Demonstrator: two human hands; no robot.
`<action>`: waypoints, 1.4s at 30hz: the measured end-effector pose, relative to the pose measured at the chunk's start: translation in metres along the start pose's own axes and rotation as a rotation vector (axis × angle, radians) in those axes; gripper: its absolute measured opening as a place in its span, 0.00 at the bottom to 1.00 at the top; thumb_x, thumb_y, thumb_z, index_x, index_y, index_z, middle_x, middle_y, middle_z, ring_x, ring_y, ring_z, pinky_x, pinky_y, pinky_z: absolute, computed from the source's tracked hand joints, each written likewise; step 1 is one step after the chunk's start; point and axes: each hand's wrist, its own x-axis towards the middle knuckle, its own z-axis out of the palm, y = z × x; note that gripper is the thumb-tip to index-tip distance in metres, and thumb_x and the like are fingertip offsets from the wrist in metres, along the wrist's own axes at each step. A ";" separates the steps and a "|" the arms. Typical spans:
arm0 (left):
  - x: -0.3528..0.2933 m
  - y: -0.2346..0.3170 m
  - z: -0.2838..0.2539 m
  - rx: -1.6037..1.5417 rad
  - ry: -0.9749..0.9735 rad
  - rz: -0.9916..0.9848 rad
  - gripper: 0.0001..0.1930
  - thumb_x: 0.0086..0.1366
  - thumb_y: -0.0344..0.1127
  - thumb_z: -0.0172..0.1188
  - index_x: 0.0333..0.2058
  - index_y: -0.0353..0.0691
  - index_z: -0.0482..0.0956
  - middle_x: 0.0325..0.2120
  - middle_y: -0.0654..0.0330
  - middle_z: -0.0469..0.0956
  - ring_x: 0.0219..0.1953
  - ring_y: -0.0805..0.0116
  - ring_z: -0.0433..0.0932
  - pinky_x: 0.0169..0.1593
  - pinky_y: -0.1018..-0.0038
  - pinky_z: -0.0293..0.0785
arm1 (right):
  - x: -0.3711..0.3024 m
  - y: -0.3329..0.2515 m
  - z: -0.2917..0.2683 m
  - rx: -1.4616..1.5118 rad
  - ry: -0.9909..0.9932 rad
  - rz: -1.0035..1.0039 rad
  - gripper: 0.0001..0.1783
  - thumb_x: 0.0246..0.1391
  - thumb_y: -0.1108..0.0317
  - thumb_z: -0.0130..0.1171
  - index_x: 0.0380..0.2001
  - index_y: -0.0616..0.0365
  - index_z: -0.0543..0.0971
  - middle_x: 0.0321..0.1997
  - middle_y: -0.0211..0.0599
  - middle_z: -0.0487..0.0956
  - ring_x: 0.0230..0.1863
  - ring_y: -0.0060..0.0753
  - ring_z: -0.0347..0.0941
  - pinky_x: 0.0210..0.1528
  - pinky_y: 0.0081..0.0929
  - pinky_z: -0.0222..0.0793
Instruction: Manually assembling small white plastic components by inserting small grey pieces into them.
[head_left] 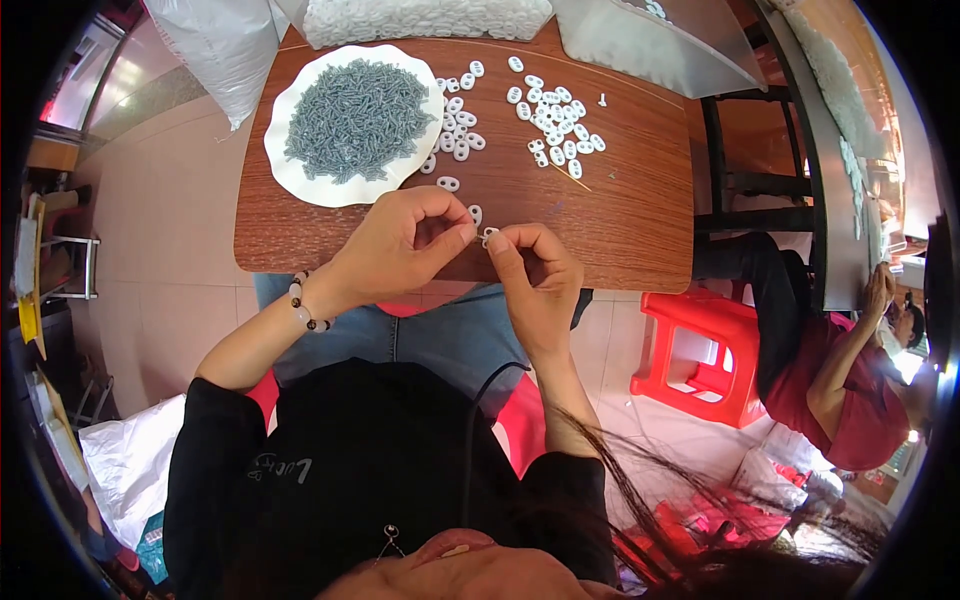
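Table (pixel 640 220), brown, spans the view's twelve o'clock. At its ten o'clock sits a scalloped white plate (pixel 280 145) of grey tubes (pixel 358 122). At six o'clock, the left hand (pixel 395 243) faces the right hand (pixel 543 285), left thumb and forefinger together, anything between too small to tell. A thin yellow stick (pixel 572 178) lies near three, loose white pieces (pixel 557 155) from twelve to two. At six, right thumb and forefinger clamp one white two-holed piece (pixel 489 234)

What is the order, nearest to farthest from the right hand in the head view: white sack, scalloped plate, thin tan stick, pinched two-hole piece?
1. Two-hole piece, in the right hand.
2. Thin tan stick, ahead.
3. Scalloped plate, ahead left.
4. White sack, far left.
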 end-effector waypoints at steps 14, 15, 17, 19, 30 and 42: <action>0.001 -0.009 0.002 -0.109 -0.012 -0.051 0.07 0.65 0.31 0.55 0.34 0.32 0.76 0.26 0.69 0.72 0.28 0.86 0.66 0.31 0.86 0.64 | 0.003 0.007 0.001 -0.007 -0.019 -0.002 0.05 0.56 0.73 0.59 0.29 0.64 0.78 0.28 0.23 0.76 0.30 0.11 0.67 0.34 0.12 0.63; 0.002 -0.009 0.003 -0.105 -0.018 -0.050 0.07 0.65 0.31 0.55 0.34 0.32 0.76 0.26 0.69 0.72 0.28 0.86 0.66 0.31 0.86 0.64 | 0.003 0.006 0.000 -0.004 -0.012 -0.004 0.05 0.56 0.73 0.59 0.29 0.64 0.78 0.28 0.23 0.76 0.30 0.11 0.67 0.34 0.12 0.63; 0.004 -0.009 0.006 -0.113 -0.018 -0.078 0.07 0.65 0.32 0.55 0.35 0.32 0.76 0.27 0.69 0.74 0.29 0.85 0.68 0.33 0.85 0.65 | 0.002 0.004 0.000 0.018 -0.009 0.037 0.05 0.56 0.72 0.58 0.28 0.64 0.78 0.27 0.22 0.76 0.30 0.10 0.67 0.34 0.12 0.63; 0.004 -0.011 0.009 -0.150 -0.002 -0.078 0.08 0.65 0.32 0.56 0.35 0.32 0.76 0.27 0.68 0.74 0.29 0.84 0.69 0.33 0.85 0.66 | 0.003 0.003 0.000 0.013 -0.007 0.035 0.06 0.56 0.72 0.58 0.28 0.63 0.78 0.27 0.22 0.76 0.30 0.10 0.67 0.34 0.12 0.63; -0.001 -0.011 0.016 -0.245 0.074 -0.081 0.07 0.64 0.29 0.57 0.35 0.30 0.78 0.26 0.71 0.76 0.27 0.90 0.69 0.28 0.89 0.64 | 0.005 0.010 0.001 0.028 0.011 0.033 0.06 0.56 0.72 0.59 0.28 0.64 0.78 0.27 0.22 0.76 0.30 0.10 0.67 0.34 0.12 0.64; -0.003 -0.017 0.016 -0.112 0.085 -0.070 0.06 0.64 0.29 0.57 0.34 0.31 0.78 0.28 0.65 0.77 0.28 0.83 0.70 0.30 0.85 0.68 | 0.005 0.013 -0.003 -0.025 -0.039 0.020 0.05 0.56 0.73 0.58 0.29 0.64 0.78 0.27 0.23 0.77 0.29 0.10 0.69 0.33 0.12 0.65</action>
